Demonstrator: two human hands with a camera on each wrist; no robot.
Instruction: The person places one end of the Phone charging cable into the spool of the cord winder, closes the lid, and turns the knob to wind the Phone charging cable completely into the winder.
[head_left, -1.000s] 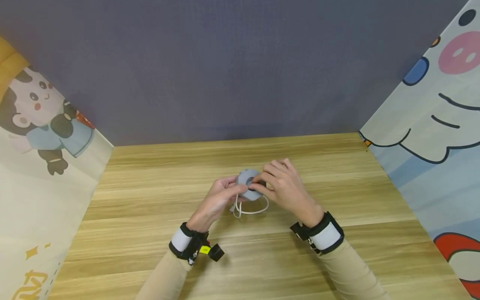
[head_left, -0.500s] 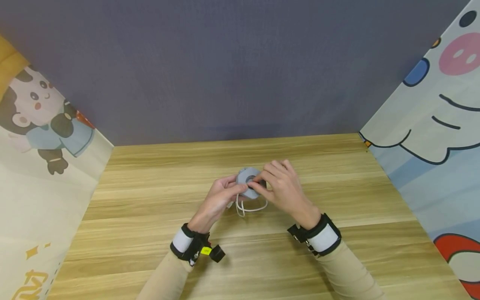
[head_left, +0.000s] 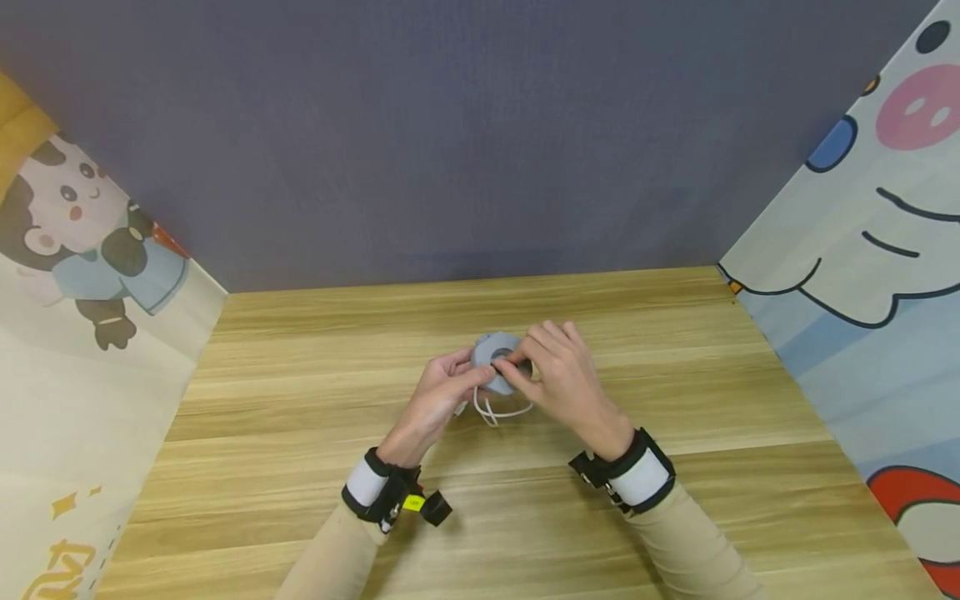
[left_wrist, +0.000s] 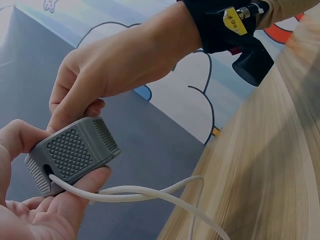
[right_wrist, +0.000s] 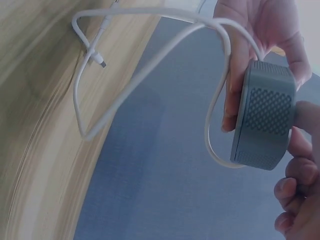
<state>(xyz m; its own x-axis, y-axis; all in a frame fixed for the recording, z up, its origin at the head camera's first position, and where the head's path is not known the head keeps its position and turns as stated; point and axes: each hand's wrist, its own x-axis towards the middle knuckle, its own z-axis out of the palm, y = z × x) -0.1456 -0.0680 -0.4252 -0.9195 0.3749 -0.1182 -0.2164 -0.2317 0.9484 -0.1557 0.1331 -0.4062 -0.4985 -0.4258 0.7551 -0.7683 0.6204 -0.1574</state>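
Held up over the table is a grey, many-sided cable winder [head_left: 486,348], with a round recess in its face and studded sides. My left hand [head_left: 435,396] grips it by the edge, thumb on the face and fingers behind. From the right, my right hand [head_left: 566,379] has thumb and index finger pinched together at the central recess. A white cable [left_wrist: 135,192] comes out through a slot in the winder's side in the left wrist view. The cable hangs in a loose loop below, and its plug [right_wrist: 100,60] dangles in the right wrist view.
Beneath the hands spreads a wood-grain table [head_left: 300,350]. A dark grey panel [head_left: 465,142] stands along its back edge. Cartoon-printed panels flank it at left [head_left: 45,400] and right [head_left: 847,275]. Both wrists wear black bands with small cameras.
The hanging cable loop has grown shorter and drawn up closer to the winder. The winder has tilted and risen slightly, while my right wrist has shifted a little left.
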